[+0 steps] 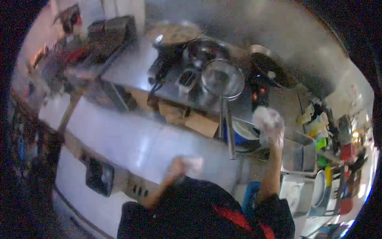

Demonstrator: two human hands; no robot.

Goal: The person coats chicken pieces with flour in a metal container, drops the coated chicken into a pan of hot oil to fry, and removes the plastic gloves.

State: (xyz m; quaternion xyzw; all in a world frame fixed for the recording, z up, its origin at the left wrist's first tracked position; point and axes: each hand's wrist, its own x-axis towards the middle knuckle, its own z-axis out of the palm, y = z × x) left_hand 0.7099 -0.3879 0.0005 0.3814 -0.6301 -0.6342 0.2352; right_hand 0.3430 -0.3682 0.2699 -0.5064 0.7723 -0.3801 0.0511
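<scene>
Head view, restaurant-style kitchen: what's the worry on the left?

"Steel desk [133, 73] at far left, then the left grip [176, 169], low and in front of the body. A pale bundle [194, 164] shows at its fingers. Blur hides whether they are closed on it; I can't tell. If the hold is loose, that bundle could drop."

And mid-frame?

"Steel pans [223, 77] near the desk's front edge, long handles [232, 147] jutting out past it. They point into the gap between the two arms. A sleeve or forearm swung across could catch one and tip the pans, with whatever they hold."

Farther right?

"An orange glow [260, 93], perhaps flame, below a dark pan [274, 67]. Nearer, a white bundle [264, 116] at the right grip [276, 130], raised beside the handles. Cloth or glove, gripping or not: I can't tell. If it's loose cloth and trails toward that glow, it could scorch."
</scene>
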